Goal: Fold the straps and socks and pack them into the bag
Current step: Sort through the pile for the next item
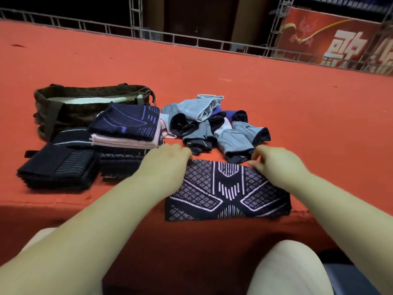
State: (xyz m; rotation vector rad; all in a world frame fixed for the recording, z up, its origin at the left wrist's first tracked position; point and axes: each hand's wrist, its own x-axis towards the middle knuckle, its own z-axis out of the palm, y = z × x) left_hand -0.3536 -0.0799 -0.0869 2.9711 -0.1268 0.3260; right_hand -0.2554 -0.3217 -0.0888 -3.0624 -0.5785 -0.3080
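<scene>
Strap in work: a dark navy knitted strap (227, 191) lies flat near the front edge of the orange-red cloth-covered table (212, 71), patterned with pale lilac lines, chevrons and mesh-like diamond panels.
Left hand: the left hand (168, 157) sits at the strap's far left corner, fingers curled down onto the edge; whether they pinch the fabric cannot be told.
Right hand: the right hand (274, 159) is at the far right corner, fingertips bent and drawn together on the strap's edge, apparently pinching it.
Unfolded heap: a loose pile of socks and straps (214, 126) lies just beyond the hands, in pale blue, striped grey, black and purple, with a bit of pink showing.
Folded stack: left of the heap stands a folded stack (127, 133), a navy piece with purple lines on top, pale pink layers under it, dark mesh pieces at the bottom.
Second stack: further left, a lower pile of dark folded straps (57, 165) with thin wavy grey lines lies near the table's front edge.
Bag: a dark brown fabric bag (85, 107) with carrying handles stands behind the stacks, its mouth open; a pale lining or pale content shows inside, which one cannot be told.
Backdrop: a metal truss railing (191, 39) runs along the far side, and a red banner (331, 39) with white characters hangs at upper right.
</scene>
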